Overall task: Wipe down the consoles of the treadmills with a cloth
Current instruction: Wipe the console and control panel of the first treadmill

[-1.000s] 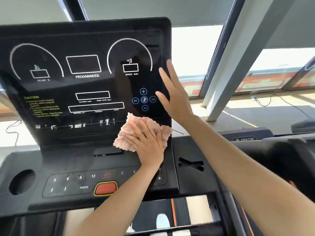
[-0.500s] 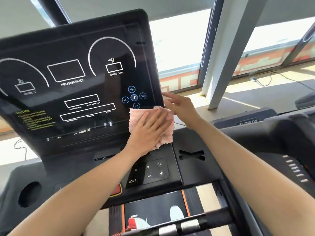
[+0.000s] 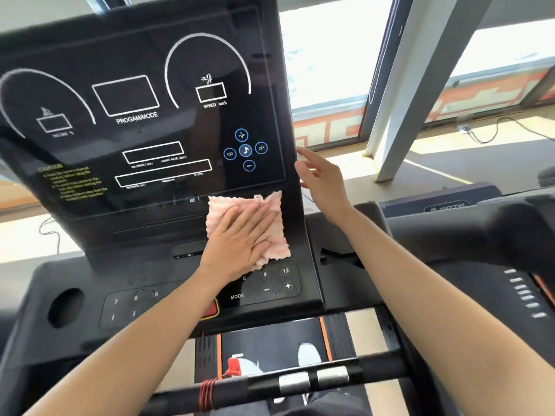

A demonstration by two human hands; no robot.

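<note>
A black treadmill console [image 3: 144,121] with white dial outlines and blue music buttons fills the upper left. A pink cloth [image 3: 271,235] lies flat against the console's lower right part, just above the keypad [image 3: 270,283]. My left hand [image 3: 240,244] presses flat on the cloth with fingers spread. My right hand [image 3: 322,181] hovers open beside the console's right edge, holding nothing; I cannot tell whether it touches the edge.
A round cup hole [image 3: 64,307] sits at the console's left. A handlebar with silver pulse sensors [image 3: 312,381] crosses below. A second treadmill [image 3: 480,229] stands to the right. A white pillar [image 3: 399,94] and windows lie beyond; a cable [image 3: 486,136] runs on the floor.
My left hand slid the cloth along the bottom of the screen to its right corner. My right hand dropped from high on the console's edge, came beside the cloth, then drew slightly away.
</note>
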